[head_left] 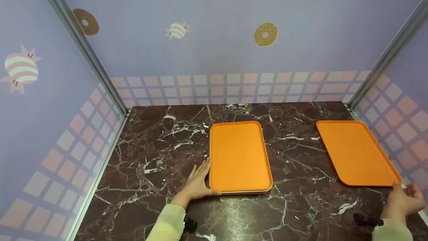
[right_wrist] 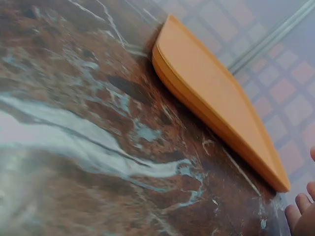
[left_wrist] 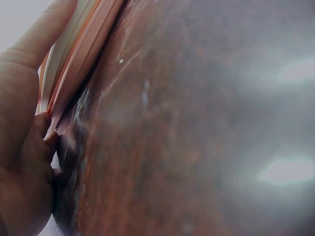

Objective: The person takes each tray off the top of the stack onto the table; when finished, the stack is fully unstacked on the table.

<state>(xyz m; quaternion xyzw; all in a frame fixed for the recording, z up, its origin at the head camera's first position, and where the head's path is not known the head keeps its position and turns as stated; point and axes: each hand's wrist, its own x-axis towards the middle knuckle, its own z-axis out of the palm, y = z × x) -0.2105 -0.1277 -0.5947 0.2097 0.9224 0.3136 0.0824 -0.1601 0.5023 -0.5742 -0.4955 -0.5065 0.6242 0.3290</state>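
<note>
A stack of rectangular trays with an orange tray (head_left: 240, 155) on top lies mid-table. Pale, orange and pinkish edges of the stacked trays (left_wrist: 81, 59) show in the left wrist view. My left hand (head_left: 197, 184) rests against the stack's near left corner, fingers along the left side and thumb at the near edge. A second orange tray (head_left: 357, 152) lies to the right. Beside its near right corner is my right hand (head_left: 404, 201), fingers loosely bent. In the right wrist view, the fingertips (right_wrist: 293, 214) appear just off that corner.
The dark marbled tabletop (head_left: 294, 214) runs beneath both sets. A patterned back wall (head_left: 217, 50) and side walls enclose it, with the right wall (head_left: 401, 113) close beside the right-hand tray. Small white specks dot the table.
</note>
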